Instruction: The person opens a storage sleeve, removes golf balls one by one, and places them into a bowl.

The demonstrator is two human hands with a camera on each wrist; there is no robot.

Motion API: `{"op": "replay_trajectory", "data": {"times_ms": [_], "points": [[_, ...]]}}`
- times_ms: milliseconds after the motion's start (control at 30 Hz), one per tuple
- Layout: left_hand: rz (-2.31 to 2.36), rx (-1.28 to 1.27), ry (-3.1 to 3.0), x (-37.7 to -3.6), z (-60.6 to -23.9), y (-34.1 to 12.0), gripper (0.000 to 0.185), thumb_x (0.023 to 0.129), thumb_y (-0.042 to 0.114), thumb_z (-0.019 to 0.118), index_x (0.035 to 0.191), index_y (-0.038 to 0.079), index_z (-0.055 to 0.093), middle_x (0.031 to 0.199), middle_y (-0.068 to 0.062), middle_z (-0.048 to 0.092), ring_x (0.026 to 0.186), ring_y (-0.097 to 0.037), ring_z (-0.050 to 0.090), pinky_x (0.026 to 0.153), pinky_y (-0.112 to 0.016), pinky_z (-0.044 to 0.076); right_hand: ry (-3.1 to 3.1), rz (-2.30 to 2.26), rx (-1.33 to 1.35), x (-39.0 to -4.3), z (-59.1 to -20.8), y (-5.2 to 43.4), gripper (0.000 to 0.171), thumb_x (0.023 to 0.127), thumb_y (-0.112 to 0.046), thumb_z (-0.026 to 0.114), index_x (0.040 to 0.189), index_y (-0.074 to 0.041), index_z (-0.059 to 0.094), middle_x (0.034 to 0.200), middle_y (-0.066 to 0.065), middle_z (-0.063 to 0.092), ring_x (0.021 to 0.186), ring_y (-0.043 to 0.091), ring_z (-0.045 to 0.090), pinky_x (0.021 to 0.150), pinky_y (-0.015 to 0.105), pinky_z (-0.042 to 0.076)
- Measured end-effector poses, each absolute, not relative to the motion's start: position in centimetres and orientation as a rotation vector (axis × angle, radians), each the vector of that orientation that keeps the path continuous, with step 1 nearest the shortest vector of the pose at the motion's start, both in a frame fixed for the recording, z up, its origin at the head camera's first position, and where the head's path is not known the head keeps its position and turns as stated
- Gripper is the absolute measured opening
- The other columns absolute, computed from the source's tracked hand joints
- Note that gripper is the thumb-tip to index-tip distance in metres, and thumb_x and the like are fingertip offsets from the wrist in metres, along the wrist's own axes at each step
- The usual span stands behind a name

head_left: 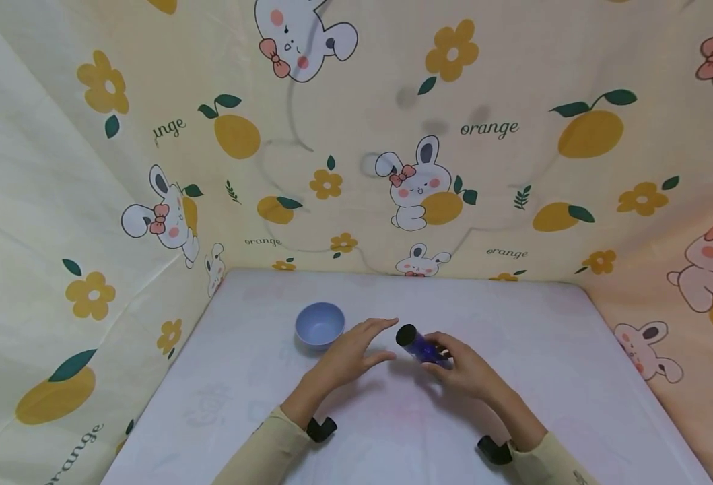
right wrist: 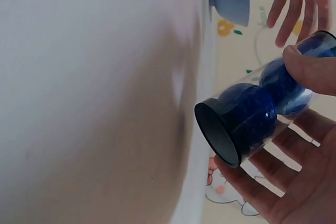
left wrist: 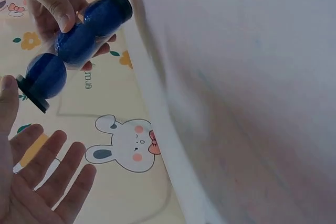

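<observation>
While our right hand [head_left: 462, 369] grips the clear tube of blue balls [head_left: 419, 344], tilted above the table [head_left: 550, 357] to the right of the bowl [head_left: 320, 326], our left hand [head_left: 349, 351] spreads thumb and fingers between bowl and tube. We see table reaching from behind the bowl to the back edge [head_left: 356, 275], with more room rightward of it than leftward.
</observation>
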State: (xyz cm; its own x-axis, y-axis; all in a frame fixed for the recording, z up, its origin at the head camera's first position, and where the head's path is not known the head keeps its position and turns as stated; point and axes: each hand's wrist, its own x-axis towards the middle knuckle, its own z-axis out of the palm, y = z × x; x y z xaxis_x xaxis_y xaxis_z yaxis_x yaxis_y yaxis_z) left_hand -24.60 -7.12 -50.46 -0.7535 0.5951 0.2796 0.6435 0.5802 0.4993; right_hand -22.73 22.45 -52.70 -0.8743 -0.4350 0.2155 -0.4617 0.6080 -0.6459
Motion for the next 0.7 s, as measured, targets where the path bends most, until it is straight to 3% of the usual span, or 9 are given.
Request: {"op": "replay_trajectory", "data": {"times_ms": [333,533,700], "points": [[-1.118,-1.044,-2.678,-24.5,-50.4,-6.4,0.059,0.103,0.049,0.069,0.156,0.029,0.054,0.142,0.006,0.063,0.117,-0.014,0.068,0.095,-0.038,0.061,-2.830,1.107,0.785,-22.2,-52.5,21.8,0.049,0.100,-0.034,0.079,0.139,-0.010,0.063,0.128,0.007,0.071,0.112,0.026,0.068,0.092,0.046,0.061],[-1.115,-1.038,-2.677,-24.4,-50.3,-6.2,0.057,0.100,0.047,0.075,0.151,0.030,0.057,0.136,0.008,0.064,0.106,-0.009,0.068,0.085,-0.027,0.059,-2.860,1.114,0.798,-22.0,-52.2,21.5,0.050,0.100,-0.037,0.079,0.140,-0.012,0.063,0.130,0.009,0.072,0.112,0.028,0.070,0.092,0.045,0.062],[-1.148,-1.044,-2.681,-24.3,-50.2,-6.2,0.052,0.100,0.043,0.077,0.145,0.026,0.060,0.133,0.007,0.063,0.102,-0.013,0.067,0.080,-0.023,0.057,-2.896,1.118,0.807,-21.9,-52.1,21.3,0.050,0.100,-0.037,0.079,0.142,-0.014,0.062,0.129,0.010,0.073,0.111,0.030,0.071,0.094,0.051,0.061]]}}
